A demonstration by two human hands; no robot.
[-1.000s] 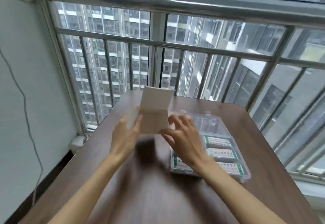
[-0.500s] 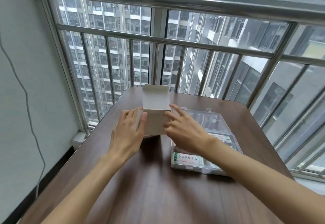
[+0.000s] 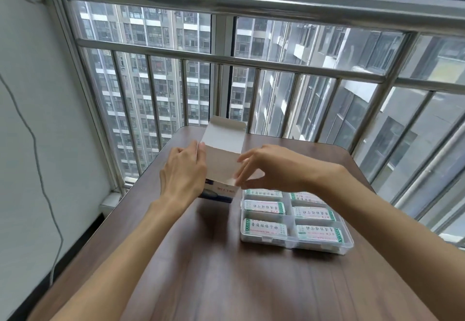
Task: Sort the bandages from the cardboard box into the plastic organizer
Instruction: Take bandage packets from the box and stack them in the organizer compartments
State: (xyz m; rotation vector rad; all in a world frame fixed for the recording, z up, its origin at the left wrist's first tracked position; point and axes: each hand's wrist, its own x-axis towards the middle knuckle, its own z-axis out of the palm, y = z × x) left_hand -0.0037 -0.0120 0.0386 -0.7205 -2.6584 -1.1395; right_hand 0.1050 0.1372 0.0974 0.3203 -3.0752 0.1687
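A white cardboard box (image 3: 221, 162) with a blue printed side stands on the brown table (image 3: 226, 283), its lid flap raised at the back. My left hand (image 3: 183, 172) holds the box's left side. My right hand (image 3: 271, 167) pinches the box's near right corner with thumb and fingers. To the right lies the clear plastic organizer (image 3: 294, 241), its compartments holding several white and green bandage packets (image 3: 265, 227). My right forearm hides the organizer's far right part.
A steel window railing (image 3: 251, 64) runs right behind the table's far edge. A white wall with a hanging grey cable (image 3: 42, 189) is on the left. The table's near half is bare wood.
The box has come down from mid-air onto the table beside the organizer. Both hands stayed on it, my right hand shifting to its near right corner. The camera tilted, showing more of the organizer.
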